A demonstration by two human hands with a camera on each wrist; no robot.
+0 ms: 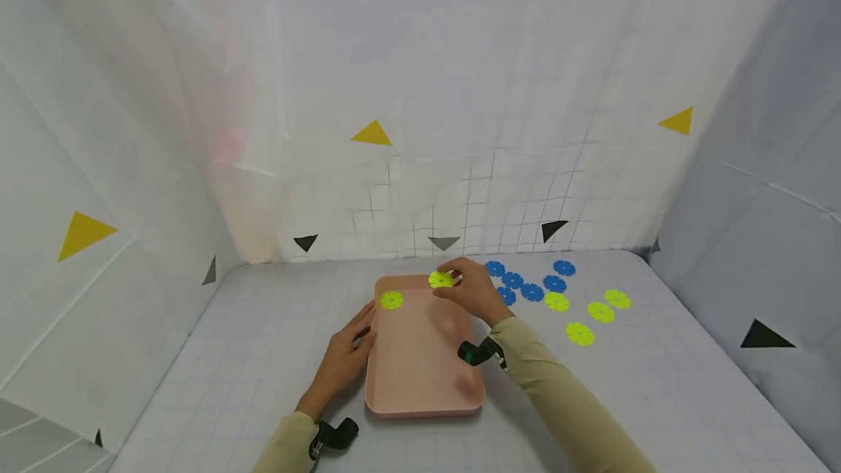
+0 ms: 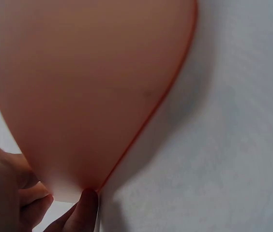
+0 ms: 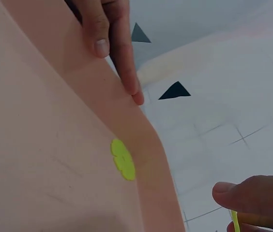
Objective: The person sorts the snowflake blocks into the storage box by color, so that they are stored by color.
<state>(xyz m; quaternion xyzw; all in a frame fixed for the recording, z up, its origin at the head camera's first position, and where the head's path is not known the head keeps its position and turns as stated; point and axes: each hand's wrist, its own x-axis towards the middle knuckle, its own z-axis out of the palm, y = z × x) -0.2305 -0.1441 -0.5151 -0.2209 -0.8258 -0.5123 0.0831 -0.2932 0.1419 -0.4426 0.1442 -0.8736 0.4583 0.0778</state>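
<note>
A pink rectangular tray (image 1: 420, 363) lies on the table. My left hand (image 1: 343, 360) rests along its left side, fingers stretched out against the outer wall in the right wrist view. Between thumb and fingertips my right hand (image 1: 478, 292) pinches a yellow-green notched disc (image 1: 440, 280), held over the tray's far edge. In the right wrist view just a sliver of that disc (image 3: 235, 220) shows beside the thumb. Another yellow-green notched disc (image 1: 391, 301) lies inside the tray at its far left corner.
Right of the tray, several blue notched discs (image 1: 532, 292) lie loose towards the back. Several yellow-green ones, such as the nearest loose disc (image 1: 580, 334), are spread in front and farther right. White sheet walls (image 1: 434, 93) with yellow and black triangles enclose the table.
</note>
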